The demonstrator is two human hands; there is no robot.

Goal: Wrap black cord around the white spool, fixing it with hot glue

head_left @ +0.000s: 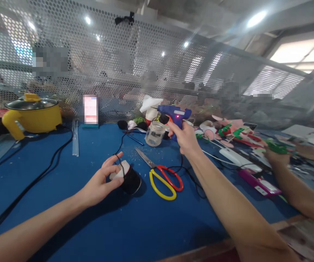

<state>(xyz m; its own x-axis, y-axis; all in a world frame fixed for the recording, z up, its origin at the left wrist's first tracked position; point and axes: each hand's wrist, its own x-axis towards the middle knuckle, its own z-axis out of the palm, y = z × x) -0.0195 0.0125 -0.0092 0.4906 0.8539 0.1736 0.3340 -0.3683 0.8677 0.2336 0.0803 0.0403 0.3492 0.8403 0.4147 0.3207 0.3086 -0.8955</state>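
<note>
Glue gun (174, 115), blue, is raised over the back of the blue table (64, 203), gripped by the right hand (185, 139) closed around its handle, nozzle pointing left toward a small clear jar (155, 133) just beside it. Light on the body glows, so likely hot: handle is the safe grip, nozzle end is not. Looks like light rigid plastic; its black cord (186, 171) trails down to the table and could drag or snag

Left hand (104, 182) rests on a small black-and-white piece (126, 177) lying on the table, fingers curled loosely over the white end, thumb on the side. Piece looks soft and light, probably felt or fabric; likely squashes if pinched hard, so hold at the sides. A thin black cord crosses over it

Scissors (163, 176) with yellow and red handles lie open between the two hands, just right of the piece. Farther out: yellow pot (31, 114) at far left with its own cable, craft scraps in pink and green at right. Another person's forearm (295, 185) lies on the table at the right edge, well apart
</note>
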